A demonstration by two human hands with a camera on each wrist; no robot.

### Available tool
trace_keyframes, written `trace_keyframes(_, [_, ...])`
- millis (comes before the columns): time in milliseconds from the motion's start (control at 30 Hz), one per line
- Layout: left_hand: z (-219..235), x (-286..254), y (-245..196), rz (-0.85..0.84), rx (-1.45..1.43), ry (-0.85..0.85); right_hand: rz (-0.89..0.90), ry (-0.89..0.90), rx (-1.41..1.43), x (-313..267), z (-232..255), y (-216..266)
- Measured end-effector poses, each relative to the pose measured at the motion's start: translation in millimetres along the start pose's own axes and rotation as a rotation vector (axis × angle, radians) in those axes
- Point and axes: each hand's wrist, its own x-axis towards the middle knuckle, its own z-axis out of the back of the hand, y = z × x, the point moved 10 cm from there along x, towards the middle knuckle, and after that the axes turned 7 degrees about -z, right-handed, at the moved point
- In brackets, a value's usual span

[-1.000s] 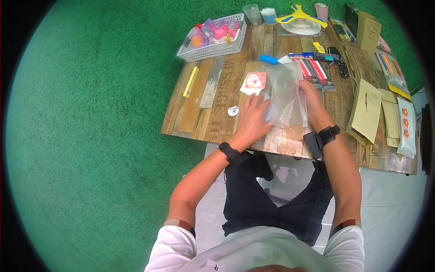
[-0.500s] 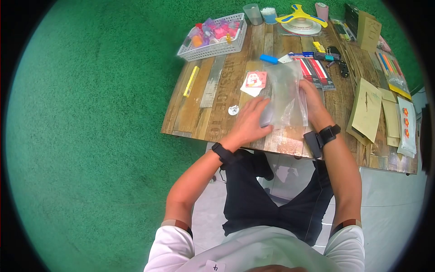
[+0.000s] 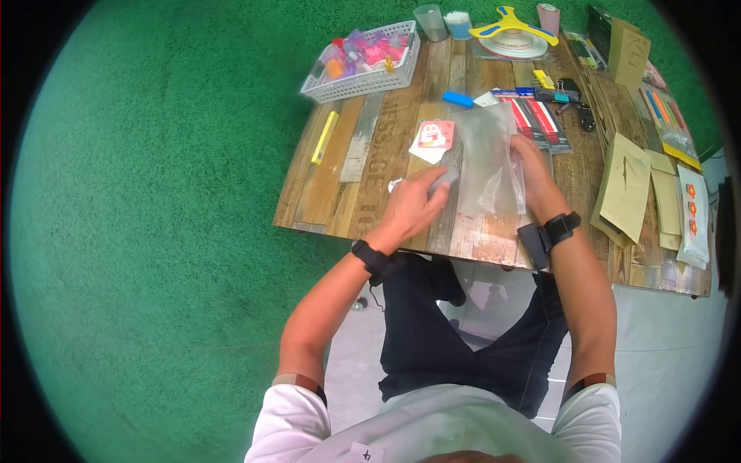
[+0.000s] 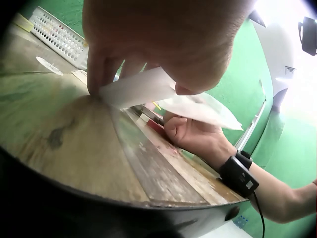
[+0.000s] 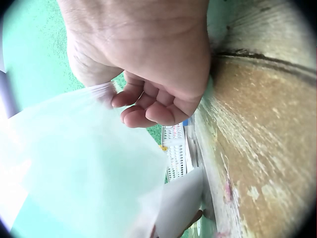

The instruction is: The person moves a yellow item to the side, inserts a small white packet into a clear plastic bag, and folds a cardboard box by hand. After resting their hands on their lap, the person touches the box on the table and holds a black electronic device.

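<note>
My right hand [image 3: 535, 171] pinches the edge of a clear plastic bag [image 3: 485, 158] and holds it up over the table. In the right wrist view the bag [image 5: 84, 158] hangs from between thumb and index finger. A small whitish, flat sheet [image 4: 138, 89] is held in my left hand [image 3: 411, 204], between thumb and fingers, low over the wooden table. From above, this sheet [image 3: 445, 178] looks pale grey, just left of the bag. Beyond the left hand lie a pink cartoon card [image 3: 436, 136] and white cards [image 3: 429, 155]; a round white sticker [image 3: 394, 185] is partly covered by that hand.
A white basket [image 3: 363, 92] of colourful items stands at the back left, near a yellow stick [image 3: 325, 137]. Red-and-black packs [image 3: 549, 123] and a blue block [image 3: 458, 99] lie behind the bag. Brown paper envelopes [image 3: 622, 185] are on the right.
My left hand has drawn away from the bag, to the left, with the small whitish sheet between its fingers. The right hand and the bag have stayed in place.
</note>
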Motion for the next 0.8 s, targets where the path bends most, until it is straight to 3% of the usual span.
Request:
trace_keyframes(133, [6.2, 0.6, 17.9, 0.153, -0.085, -0.021, 0.01, -0.019, -0.022, -4.2, -1.2, 3.3])
trace_keyframes(267, [-1.1, -4.8, 22.0, 0.171, -0.241, -0.034, 0.005, -0.007, -0.013, -1.6, -0.5, 1.5])
trace_keyframes(333, [-3.4, -5.6, 5.5, -0.032, -0.093, -0.04, 0.002, -0.001, -0.009, 0.1, -0.3, 0.5])
trace_keyframes(433, [-5.0, -8.9, -8.0, -0.182, 0.02, -0.059, -0.01, 0.012, -0.035, 2.4, 2.8, -0.8])
trace_keyframes(633, [1.0, -10.3, -2.5, -0.068, 0.05, -0.117, -0.006, 0.028, -0.008, -0.2, -2.2, 0.0])
trace_keyframes(800, [-0.1, -11.8, -2.0, -0.073, 0.058, -0.126, -0.012, 0.039, -0.008, -2.6, -4.9, 1.0])
